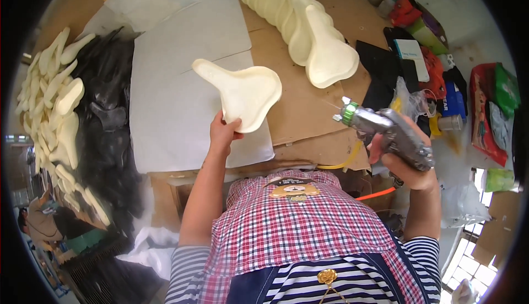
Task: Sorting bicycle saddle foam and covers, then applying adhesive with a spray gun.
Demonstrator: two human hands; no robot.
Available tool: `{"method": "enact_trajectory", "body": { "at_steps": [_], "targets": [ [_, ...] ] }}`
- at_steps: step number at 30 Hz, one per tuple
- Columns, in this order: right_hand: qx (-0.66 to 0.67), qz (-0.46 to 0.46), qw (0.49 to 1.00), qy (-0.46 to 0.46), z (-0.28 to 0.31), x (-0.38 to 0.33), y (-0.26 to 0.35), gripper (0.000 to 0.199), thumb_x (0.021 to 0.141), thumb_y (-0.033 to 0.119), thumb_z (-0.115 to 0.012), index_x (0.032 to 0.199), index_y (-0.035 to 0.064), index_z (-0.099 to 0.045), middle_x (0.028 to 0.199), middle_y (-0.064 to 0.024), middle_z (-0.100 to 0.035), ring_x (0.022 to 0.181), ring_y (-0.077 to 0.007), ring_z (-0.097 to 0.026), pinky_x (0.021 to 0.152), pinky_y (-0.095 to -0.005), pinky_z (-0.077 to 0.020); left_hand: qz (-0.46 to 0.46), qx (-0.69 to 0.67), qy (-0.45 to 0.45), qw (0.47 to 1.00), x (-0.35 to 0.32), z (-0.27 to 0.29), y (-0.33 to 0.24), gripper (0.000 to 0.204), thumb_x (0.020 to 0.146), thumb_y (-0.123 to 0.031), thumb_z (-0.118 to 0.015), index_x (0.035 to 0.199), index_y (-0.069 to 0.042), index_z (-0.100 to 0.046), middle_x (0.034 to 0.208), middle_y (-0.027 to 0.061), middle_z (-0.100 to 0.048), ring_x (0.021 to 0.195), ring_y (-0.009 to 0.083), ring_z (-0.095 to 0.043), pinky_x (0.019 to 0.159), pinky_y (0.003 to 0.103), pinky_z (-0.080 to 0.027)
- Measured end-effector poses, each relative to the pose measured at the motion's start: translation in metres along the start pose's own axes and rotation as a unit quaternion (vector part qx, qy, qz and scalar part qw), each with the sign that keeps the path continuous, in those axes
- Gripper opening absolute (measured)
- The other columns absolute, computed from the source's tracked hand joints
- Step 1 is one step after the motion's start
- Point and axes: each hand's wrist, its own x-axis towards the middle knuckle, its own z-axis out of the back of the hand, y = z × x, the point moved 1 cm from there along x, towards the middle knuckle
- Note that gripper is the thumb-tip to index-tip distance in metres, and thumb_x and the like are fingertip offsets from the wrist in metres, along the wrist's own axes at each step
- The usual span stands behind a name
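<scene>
My left hand (pixel 225 133) pinches the wide rear edge of a cream foam bicycle saddle pad (pixel 242 92), thumb on top and fingers below. The pad's hollow side faces up, and its narrow nose points to the far left. Over on the right, my right hand (pixel 410 163) is wrapped round the handle of a grey metal spray gun (pixel 388 130) with a green ring near its nozzle. The nozzle points left, toward the pad, with a gap between them. An orange hose (pixel 376 195) runs below the gun.
Nested cream saddle pads (pixel 330 56) form a long row at the back of the cardboard-covered table (pixel 190 100). More pads (pixel 69 95) lie heaped at the left beside black saddle shells (pixel 107 117). Bags, a white box (pixel 412 60) and a can (pixel 450 123) crowd the right side.
</scene>
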Motion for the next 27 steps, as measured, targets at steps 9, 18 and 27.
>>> {"method": "enact_trajectory", "body": {
  "at_steps": [9, 18, 27],
  "targets": [
    [-0.088, -0.082, 0.986, -0.117, 0.081, -0.085, -0.020, 0.054, 0.082, 0.008, -0.062, 0.130, -0.0019, -0.040, 0.099, -0.0071, -0.057, 0.086, -0.0132, -0.055, 0.076, -0.0270, -0.0447, -0.010, -0.130, -0.047, 0.990, -0.010, 0.030, -0.015, 0.051, 0.080, -0.004, -0.059, 0.127, -0.010, -0.041, 0.115, 0.0101, -0.056, 0.098, 0.0273, -0.060, 0.069, 0.040, -0.056],
    [0.075, 0.068, 0.960, -0.260, 0.129, -0.094, -0.022, 0.058, 0.078, 0.008, -0.063, 0.130, -0.0044, -0.041, 0.087, -0.0102, -0.059, 0.074, -0.0146, -0.057, 0.071, -0.0276, -0.0487, -0.120, -0.323, 0.064, 0.937, 0.016, -0.047, -0.046, 0.056, 0.082, -0.004, -0.054, 0.135, -0.007, -0.036, 0.128, 0.0101, -0.050, 0.118, 0.0258, -0.049, 0.097, 0.042, -0.043],
    [0.090, 0.028, 0.983, -0.160, 0.136, -0.079, -0.053, 0.057, 0.079, 0.014, -0.064, 0.129, -0.0030, -0.041, 0.093, -0.0098, -0.059, 0.084, -0.0183, -0.058, 0.078, -0.0332, -0.0479, -0.176, -0.101, 0.177, 0.963, 0.094, -0.234, -0.010, 0.041, 0.066, -0.002, -0.069, 0.106, 0.003, -0.060, 0.095, 0.0050, -0.063, 0.089, 0.0165, -0.057, 0.078, 0.033, -0.049]
  ]
}}
